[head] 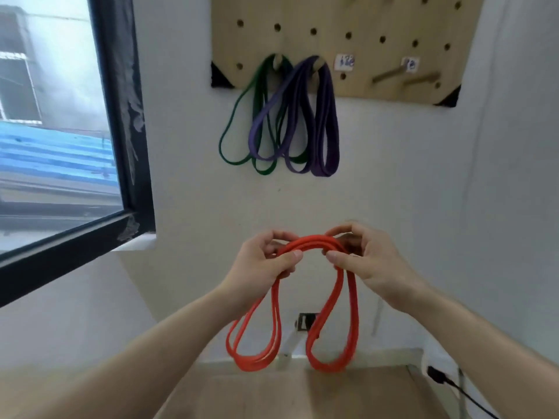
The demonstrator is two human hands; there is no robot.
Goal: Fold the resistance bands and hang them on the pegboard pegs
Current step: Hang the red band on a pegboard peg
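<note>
Now both hands, left hand (266, 258) and right hand (366, 258), pinch the folded red band (311, 241) at lower centre, keeping its loops gathered for a free peg (388, 74).

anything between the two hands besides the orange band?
No. In the head view only the folded top of the orange band spans from the left hand to the right hand; behind is bare wall.

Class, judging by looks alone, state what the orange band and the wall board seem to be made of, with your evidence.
Orange looped resistance band: probably matte rubber or latex; it drapes in limp, smooth loops from both hands. Tan pegboard: looks like unpainted wood or plywood, flat with drilled round holes and a faint grain.
</note>
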